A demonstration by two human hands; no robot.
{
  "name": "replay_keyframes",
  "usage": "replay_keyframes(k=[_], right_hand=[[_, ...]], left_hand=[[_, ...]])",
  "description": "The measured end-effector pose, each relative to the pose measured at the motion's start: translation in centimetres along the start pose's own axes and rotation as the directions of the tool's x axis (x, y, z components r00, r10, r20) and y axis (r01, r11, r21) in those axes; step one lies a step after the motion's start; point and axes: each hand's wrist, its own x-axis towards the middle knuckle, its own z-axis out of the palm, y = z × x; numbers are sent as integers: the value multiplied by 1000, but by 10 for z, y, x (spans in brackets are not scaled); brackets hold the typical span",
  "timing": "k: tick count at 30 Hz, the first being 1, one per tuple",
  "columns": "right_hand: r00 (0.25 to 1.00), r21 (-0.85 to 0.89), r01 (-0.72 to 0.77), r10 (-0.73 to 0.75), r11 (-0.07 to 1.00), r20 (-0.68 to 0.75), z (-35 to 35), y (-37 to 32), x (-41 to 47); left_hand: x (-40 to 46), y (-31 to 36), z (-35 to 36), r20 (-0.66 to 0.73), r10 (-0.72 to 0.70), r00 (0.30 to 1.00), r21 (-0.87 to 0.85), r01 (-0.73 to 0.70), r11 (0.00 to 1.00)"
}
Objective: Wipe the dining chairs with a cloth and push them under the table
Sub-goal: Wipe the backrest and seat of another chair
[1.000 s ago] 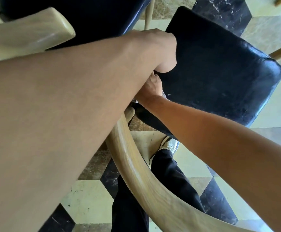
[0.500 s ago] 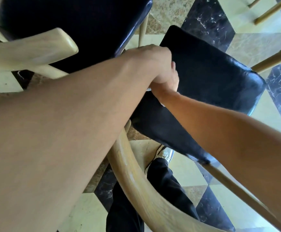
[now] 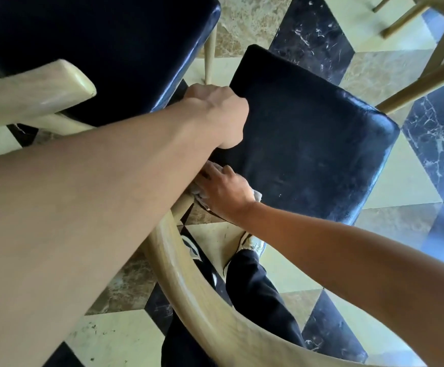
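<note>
Landmark = black glossy leather-look padded seat of the near dining chair (image 3: 311, 144), rounded-corner slab w/ scuffed, faintly scratched sheen, tilted across centre-right of view. Its pale curved wooden backrest rail (image 3: 189, 284), smooth, light grain, sweeps from the seat's near-left corner down toward bottom of view.

Left of the seat: second black padded chair seat (image 3: 96, 46), same glossy upholstery, w/ a pale wooden arm end (image 3: 43, 91), blunt and rounded, on its near side. Gap between the two seats is narrow.

Under everything: marble floor of cream, brown and black diamond tiles (image 3: 400, 189), veined, polished. More pale wooden legs (image 3: 422, 83) past the seat's far-right corner.

Left hand (image 3: 218, 115): at the seat's left edge, fingers curled over that edge, gripping it; fingertips hidden under the rim, knuckles up.

Right hand (image 3: 226, 189): at the seat's near-left corner, fingers bent down and pressing on a small white crumpled cloth (image 3: 256, 194). Cloth mostly hidden under palm; bits poke out both sides of the hand, soft, wrinkled. Cloth sits where seat corner meets the backrest rail.

Below the seat's near edge: black trouser legs (image 3: 255, 287) and white sneakers w/ dark trim (image 3: 252, 243) on the tiles.
</note>
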Motion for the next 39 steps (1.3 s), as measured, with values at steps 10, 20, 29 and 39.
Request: replay_keyframes(k=[10,20,29,39], right_hand=[[962,-125,-265,271,956,31,-29,146,-120],[650,159,-737,754,657,-97,-34,133,-106],[841,110,-30,-34,993,540,-43,34,-106],[871,263,-489,451,832,194,-222,138,-241]], left_hand=[[-10,8,2,145,34,989,22,-38,999],[-18,16,7,201,45,978,60,-59,996],[-50,27,0,203,63,977,54,-75,996],[-134,56,-40,130,182,975,-78,-172,982]])
